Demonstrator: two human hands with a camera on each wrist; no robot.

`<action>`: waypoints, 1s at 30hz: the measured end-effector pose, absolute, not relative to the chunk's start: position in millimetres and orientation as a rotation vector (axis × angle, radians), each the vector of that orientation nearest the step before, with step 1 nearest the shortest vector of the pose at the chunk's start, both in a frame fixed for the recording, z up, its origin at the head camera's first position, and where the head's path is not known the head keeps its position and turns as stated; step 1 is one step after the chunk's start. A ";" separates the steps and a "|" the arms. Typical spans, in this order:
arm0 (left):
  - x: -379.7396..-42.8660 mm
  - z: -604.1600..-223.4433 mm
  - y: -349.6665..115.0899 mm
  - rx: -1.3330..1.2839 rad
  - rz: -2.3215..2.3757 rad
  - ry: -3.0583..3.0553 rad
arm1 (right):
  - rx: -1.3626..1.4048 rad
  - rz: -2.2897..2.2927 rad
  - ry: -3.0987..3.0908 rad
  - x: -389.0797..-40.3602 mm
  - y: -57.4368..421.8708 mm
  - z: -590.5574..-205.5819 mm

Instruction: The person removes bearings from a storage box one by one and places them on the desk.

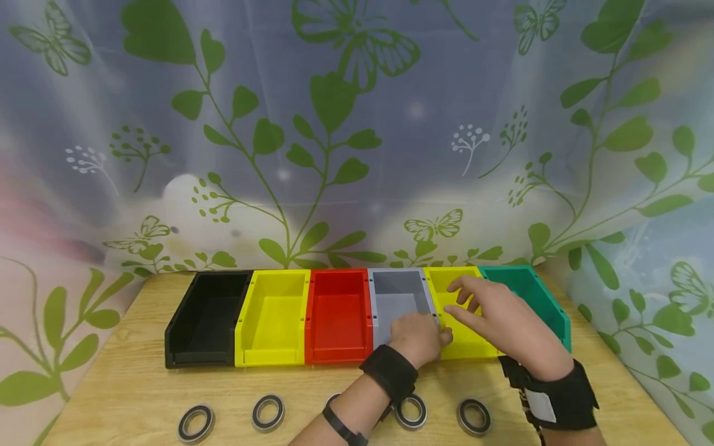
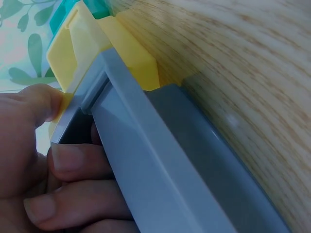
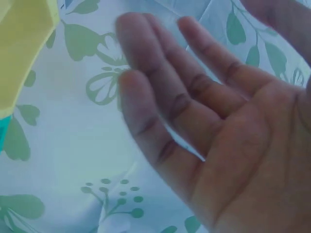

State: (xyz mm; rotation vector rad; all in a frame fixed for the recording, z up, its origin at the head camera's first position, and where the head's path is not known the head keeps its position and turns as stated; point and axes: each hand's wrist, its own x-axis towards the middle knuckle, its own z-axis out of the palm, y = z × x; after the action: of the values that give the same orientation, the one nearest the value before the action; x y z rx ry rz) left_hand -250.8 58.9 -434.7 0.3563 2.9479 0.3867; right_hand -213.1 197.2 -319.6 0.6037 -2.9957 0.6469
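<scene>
The left hand (image 1: 415, 337) reaches over the front of the grey bin (image 1: 398, 288) and grips the side wall it shares with the right-hand yellow bin (image 1: 471, 347). In the left wrist view, curled fingers (image 2: 80, 201) lie inside the grey bin, and the thumb (image 2: 46, 102) is on the yellow bin's side. Raised over that yellow bin and the green bin (image 1: 521, 282) is the right hand (image 1: 510, 325), its fingers loosely bent and holding nothing. The right wrist view shows its palm (image 3: 243, 150) bare, with a yellow bin at the left edge.
Left of the grey bin stand a red bin (image 1: 338, 322), another yellow bin (image 1: 273, 322) and a black bin (image 1: 209, 319). Several ring bearings, among them a left one (image 1: 183, 427) and a right one (image 1: 463, 421), lie along the wooden table (image 1: 134, 384). A patterned curtain (image 1: 390, 155) hangs behind.
</scene>
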 end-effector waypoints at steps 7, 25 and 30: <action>-250.8 -432.8 60.4 0.309 0.403 2.942 | 0.595 0.703 -2.911 -213.4 204.6 -320.3; -247.3 -433.5 59.0 0.348 0.457 2.994 | 0.442 0.720 -2.833 -232.1 251.4 -329.9; -246.6 -435.3 58.5 0.353 0.485 3.003 | 0.390 0.731 -2.846 -231.5 262.8 -327.7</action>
State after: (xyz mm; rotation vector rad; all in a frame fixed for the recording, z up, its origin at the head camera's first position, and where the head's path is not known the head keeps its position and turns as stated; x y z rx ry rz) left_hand -246.6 58.5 -435.3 0.3529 3.0027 0.4846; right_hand -231.5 262.8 -327.7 0.3898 -2.8460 0.7311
